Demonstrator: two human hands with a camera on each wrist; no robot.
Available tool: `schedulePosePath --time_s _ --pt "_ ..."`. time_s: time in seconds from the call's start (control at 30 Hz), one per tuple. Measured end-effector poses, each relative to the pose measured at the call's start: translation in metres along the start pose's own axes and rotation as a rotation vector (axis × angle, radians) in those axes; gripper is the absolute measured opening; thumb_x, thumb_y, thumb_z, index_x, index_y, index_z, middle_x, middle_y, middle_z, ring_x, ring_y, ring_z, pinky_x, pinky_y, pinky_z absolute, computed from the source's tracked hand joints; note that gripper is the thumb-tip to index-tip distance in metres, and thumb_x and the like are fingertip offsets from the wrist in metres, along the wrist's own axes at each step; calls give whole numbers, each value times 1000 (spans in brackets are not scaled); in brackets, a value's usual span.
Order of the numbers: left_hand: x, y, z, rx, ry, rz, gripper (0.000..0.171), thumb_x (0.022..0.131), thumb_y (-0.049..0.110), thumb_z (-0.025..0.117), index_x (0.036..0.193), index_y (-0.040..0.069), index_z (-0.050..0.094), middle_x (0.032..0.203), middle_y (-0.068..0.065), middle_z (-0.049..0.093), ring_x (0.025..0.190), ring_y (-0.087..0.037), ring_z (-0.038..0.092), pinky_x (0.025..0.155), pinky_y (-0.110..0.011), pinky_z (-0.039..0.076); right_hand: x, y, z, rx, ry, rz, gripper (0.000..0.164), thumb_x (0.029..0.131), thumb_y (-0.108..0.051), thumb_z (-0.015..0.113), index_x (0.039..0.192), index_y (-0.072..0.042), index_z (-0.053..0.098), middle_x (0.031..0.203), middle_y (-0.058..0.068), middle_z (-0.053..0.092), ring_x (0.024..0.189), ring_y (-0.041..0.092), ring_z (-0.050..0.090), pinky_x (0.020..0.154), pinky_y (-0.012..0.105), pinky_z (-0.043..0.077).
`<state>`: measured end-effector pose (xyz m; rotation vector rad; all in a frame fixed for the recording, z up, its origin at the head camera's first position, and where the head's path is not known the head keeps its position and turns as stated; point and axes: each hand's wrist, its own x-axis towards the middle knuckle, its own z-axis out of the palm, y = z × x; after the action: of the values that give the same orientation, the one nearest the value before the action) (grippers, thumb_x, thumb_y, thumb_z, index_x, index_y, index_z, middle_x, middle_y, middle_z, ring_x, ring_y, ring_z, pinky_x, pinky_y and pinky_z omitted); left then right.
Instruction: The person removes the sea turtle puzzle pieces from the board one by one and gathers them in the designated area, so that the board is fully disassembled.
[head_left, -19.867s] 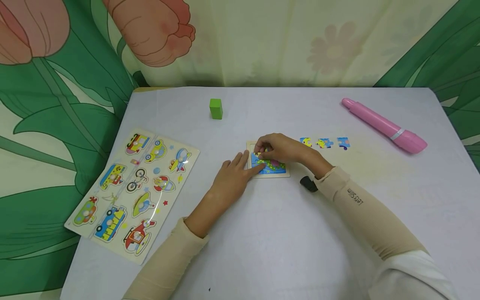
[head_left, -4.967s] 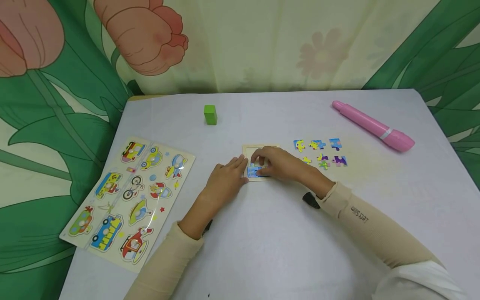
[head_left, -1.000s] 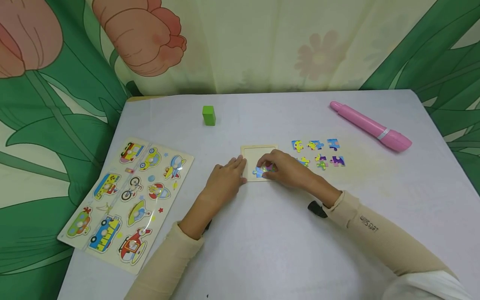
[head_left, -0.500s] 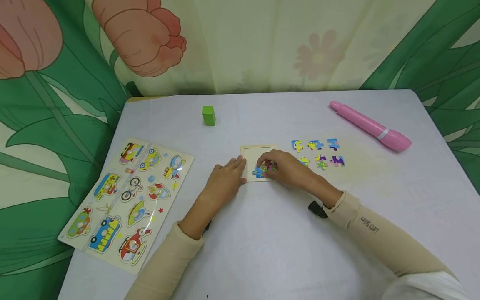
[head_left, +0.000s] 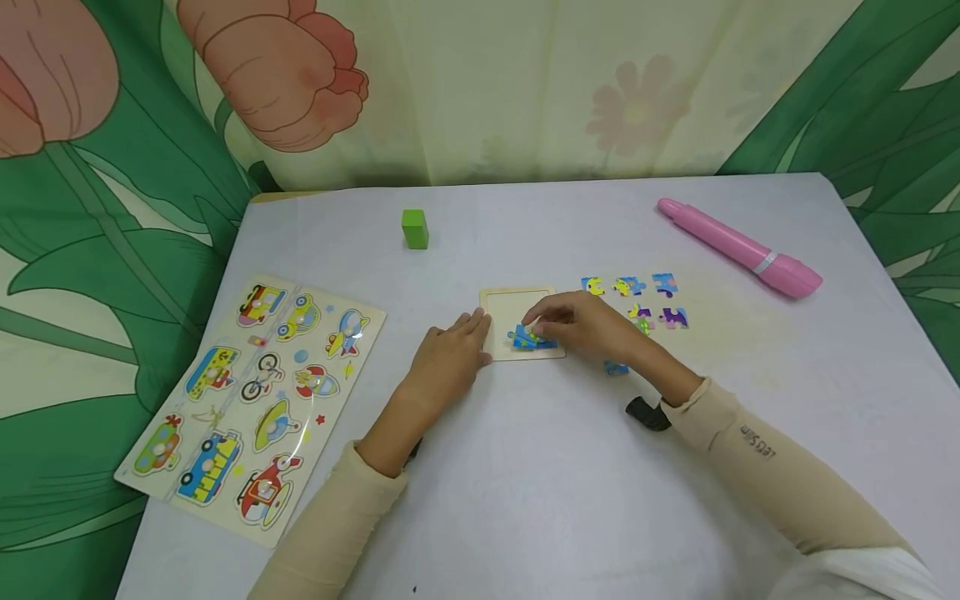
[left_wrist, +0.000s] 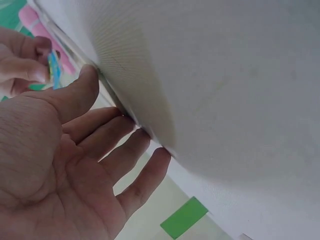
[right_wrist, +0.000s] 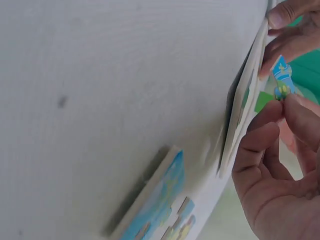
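My left hand (head_left: 447, 360) rests at the left edge of a small wooden puzzle tray (head_left: 517, 292), fingers nearly straight, fingertips touching its side. In the right wrist view, my right hand (right_wrist: 285, 165) pinches a blue jigsaw puzzle piece (right_wrist: 283, 77) with green and yellow print between thumb and index finger. The head view has this hand over the tray's right side, with blue printing (head_left: 532, 338) showing below the fingers. Whether another piece lies under it in the tray, I cannot tell. Loose jigsaw pieces (head_left: 664, 284) lie in rows right of the tray, partly hidden by the right hand.
A large peg puzzle board (head_left: 251, 408) with vehicle shapes lies at the left. A green block (head_left: 415, 229) stands behind the tray. A thick pink pen-shaped object (head_left: 742, 247) lies at the back right. A patterned curtain (head_left: 480, 92) hangs behind the table.
Pieces that filled much of the tray earlier now lie in rows to its right. In the last half second, my right hand has shifted slightly right and up. The left hand stays put.
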<state>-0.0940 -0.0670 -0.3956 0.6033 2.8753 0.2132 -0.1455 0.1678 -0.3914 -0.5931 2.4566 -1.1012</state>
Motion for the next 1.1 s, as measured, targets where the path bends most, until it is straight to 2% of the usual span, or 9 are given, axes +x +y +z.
schedulePosePath --time_s 0.17,0.37,0.43,0.7,0.97,1.1 --pt "0 0 0 -5 1 4 62 100 27 68 152 1 47 157 -12 44 142 -27 46 100 -50 49 -7 2 -14 20 -21 43 16 101 -14 68 114 -16 77 112 0 74 100 21 64 86 37 51" --pt "-2 0 -1 -11 11 12 61 100 25 69 151 0 48 157 -13 44 142 -27 47 100 -49 49 -28 17 -42 32 -64 165 17 102 -16 67 117 -15 76 91 7 66 77 24 56 66 32 47" --pt "-2 0 -1 -10 10 12 61 100 25 69 152 0 48 157 -13 44 142 -27 47 100 -49 49 -37 23 -53 27 -78 199 19 102 -17 68 118 -14 76 90 8 65 75 24 55 65 31 46" --pt "-2 0 -1 -7 -1 10 61 100 26 68 152 0 47 157 -13 44 142 -27 46 101 -50 49 -68 46 -84 -24 -108 304 23 100 -22 69 121 -13 76 103 3 69 85 23 57 69 30 48" --pt "-2 0 0 -14 -14 2 61 101 26 66 153 1 46 158 -13 43 143 -27 45 102 -50 48 -87 59 -92 -46 -138 333 19 99 -17 70 117 -13 78 120 7 68 100 24 53 70 29 50" --pt "-2 0 0 -16 -14 4 61 102 26 66 153 1 45 158 -13 42 143 -27 45 102 -50 48 -91 59 -92 -64 -137 329 19 99 -14 70 115 -13 78 122 8 67 102 25 52 70 30 50"
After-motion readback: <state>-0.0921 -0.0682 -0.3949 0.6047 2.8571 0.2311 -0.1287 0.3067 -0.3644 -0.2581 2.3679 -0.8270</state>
